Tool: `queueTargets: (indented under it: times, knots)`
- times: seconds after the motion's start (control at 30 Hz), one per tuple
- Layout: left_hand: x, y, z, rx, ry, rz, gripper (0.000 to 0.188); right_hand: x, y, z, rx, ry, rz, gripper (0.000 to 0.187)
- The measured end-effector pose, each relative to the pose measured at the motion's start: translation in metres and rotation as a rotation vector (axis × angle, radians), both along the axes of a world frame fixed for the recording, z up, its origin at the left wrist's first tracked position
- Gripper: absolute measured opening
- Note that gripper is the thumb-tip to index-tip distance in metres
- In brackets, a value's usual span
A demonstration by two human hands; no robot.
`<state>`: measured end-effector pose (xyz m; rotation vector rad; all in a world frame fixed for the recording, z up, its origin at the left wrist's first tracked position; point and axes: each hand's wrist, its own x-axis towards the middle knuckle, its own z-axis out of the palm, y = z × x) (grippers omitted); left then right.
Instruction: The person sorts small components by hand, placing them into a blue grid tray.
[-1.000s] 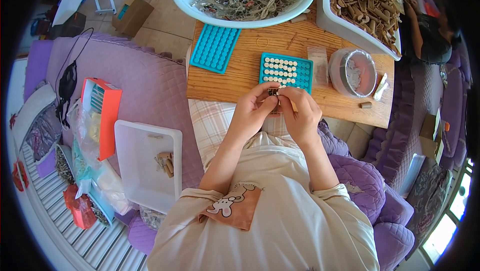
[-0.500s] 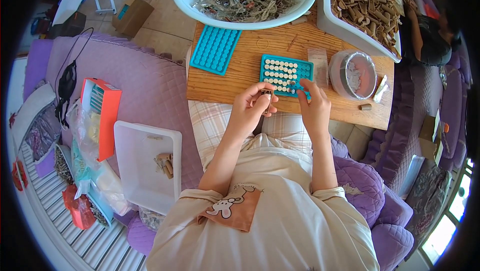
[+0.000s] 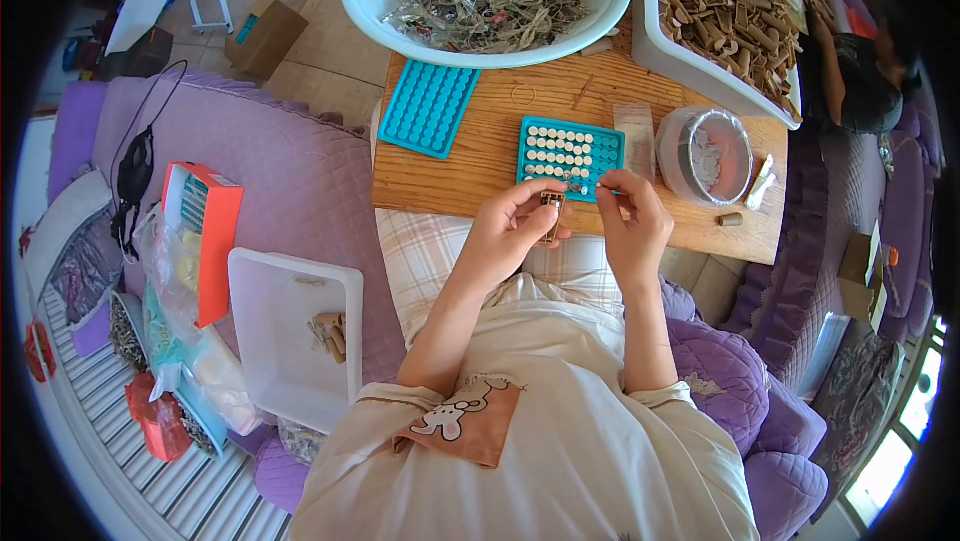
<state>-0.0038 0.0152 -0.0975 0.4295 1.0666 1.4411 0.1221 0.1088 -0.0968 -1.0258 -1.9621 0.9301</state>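
Note:
My left hand [image 3: 515, 226] is closed around a small brown, open-fronted casing [image 3: 551, 213], held at the table's near edge. My right hand [image 3: 634, 219] is beside it, with thumb and forefinger pinched on a tiny white piece [image 3: 600, 184], too small to name. Just beyond both hands lies a teal tray [image 3: 605, 139] with rows of round pockets. Small white round pieces [image 3: 560, 144] fill its left and middle pockets; those on the right show bare teal. My fingers hide part of the tray's near edge.
A second teal tray [image 3: 428, 106] lies to the left. Behind stand a pale blue basin [image 3: 365, 16] of wrapped small parts and a white bin [image 3: 655, 31] of brown casings. A lined tub [image 3: 675, 156] and a loose casing [image 3: 731, 220] are on the right; a white bin [image 3: 290, 331] sits left.
My left hand has shifted slightly right and toward me with the casing. My right hand has drawn back a little from the tray, its fingers now pinched on a tiny white piece.

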Motion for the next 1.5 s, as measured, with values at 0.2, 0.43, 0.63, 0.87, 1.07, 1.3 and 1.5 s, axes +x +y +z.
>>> queueTargets:
  times: [0.2, 0.43, 0.63, 0.87, 1.07, 1.3, 1.5]
  knots:
    - [0.005, 0.003, 0.003, 0.018, 0.001, -0.016, 0.026, -0.013, -0.018, 0.025, 0.216, 0.021, 0.124, 0.016]
    - [0.008, 0.002, 0.01, -0.048, 0.039, 0.008, 0.025, -0.009, -0.017, 0.023, 0.132, -0.01, 0.166, 0.015]
    - [0.012, 0.001, 0.012, -0.061, 0.247, -0.016, 0.023, -0.003, -0.015, 0.023, 0.058, -0.091, 0.22, 0.013]
    - [0.02, 0.006, 0.017, 0.008, 0.416, -0.177, 0.022, 0.014, 0.015, 0.041, -0.452, -0.065, 0.367, 0.032]
    - [0.021, 0.009, 0.021, 0.042, -0.014, -0.177, 0.029, 0.011, 0.041, 0.056, -0.564, -0.236, 0.659, 0.038]
    - [0.0, 0.006, 0.02, 0.027, -0.066, -0.078, 0.028, -0.01, 0.095, 0.073, -0.139, -0.279, 0.541, 0.024]
    - [-0.004, 0.003, 0.013, 0.033, -0.012, -0.038, 0.026, 0.007, 0.275, 0.05, 0.475, -0.398, -0.301, 0.019]
